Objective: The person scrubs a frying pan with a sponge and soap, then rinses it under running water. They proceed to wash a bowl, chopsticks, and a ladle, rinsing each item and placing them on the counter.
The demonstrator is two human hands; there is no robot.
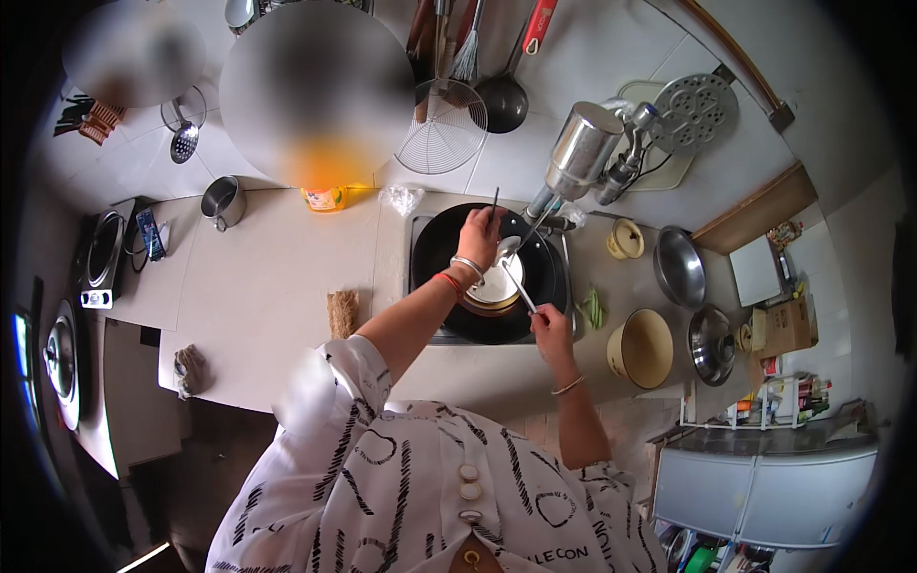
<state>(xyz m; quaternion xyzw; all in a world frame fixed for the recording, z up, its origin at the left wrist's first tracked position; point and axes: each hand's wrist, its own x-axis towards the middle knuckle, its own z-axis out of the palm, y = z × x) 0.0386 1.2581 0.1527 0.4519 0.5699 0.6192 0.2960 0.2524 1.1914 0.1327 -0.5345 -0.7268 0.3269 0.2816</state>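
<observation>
In the head view my left hand holds a dark thin handle that points up, over a black wok set in the sink. My right hand, at the wok's lower right edge, grips the end of a light-coloured utensil handle. A metal spoon's bowl shows beside my left fingers; which handle it belongs to, I cannot tell. Below both hands a round, pale-bottomed vessel lies within the wok. A thin stream of water runs down from the metal tap fixture.
Green pods, a cream enamel pot and steel basins stand right of the sink. A brown fibre scrubber lies to its left, with a steel mug farther off. A wire skimmer hangs on the wall.
</observation>
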